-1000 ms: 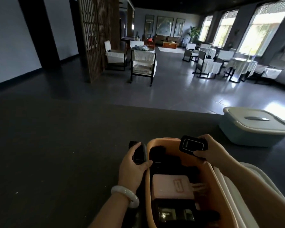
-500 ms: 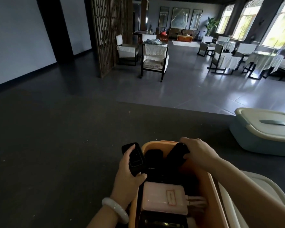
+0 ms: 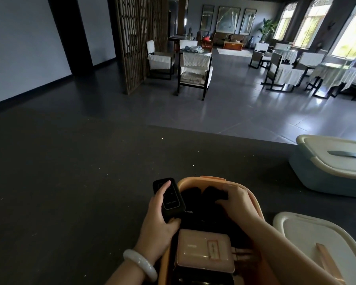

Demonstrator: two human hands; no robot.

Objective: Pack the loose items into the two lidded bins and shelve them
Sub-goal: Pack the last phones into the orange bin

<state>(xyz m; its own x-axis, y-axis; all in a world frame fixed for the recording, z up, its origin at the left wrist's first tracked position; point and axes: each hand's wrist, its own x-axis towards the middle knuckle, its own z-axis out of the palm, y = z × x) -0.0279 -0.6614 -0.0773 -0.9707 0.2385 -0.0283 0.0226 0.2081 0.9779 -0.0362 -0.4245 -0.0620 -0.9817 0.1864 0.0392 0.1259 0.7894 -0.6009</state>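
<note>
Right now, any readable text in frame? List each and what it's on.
"ANKER": white print on the black item in the orange bin.
Black device in the left hand: a print line, too small to read.
Pink power bank: faint brand mark and red-edged label, both blurred.
Dark item gripped by the right hand: no print visible.

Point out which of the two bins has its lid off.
The near orange bin: its cream lid lies beside it on the right. The blue bin farther off has its lid on.
</note>
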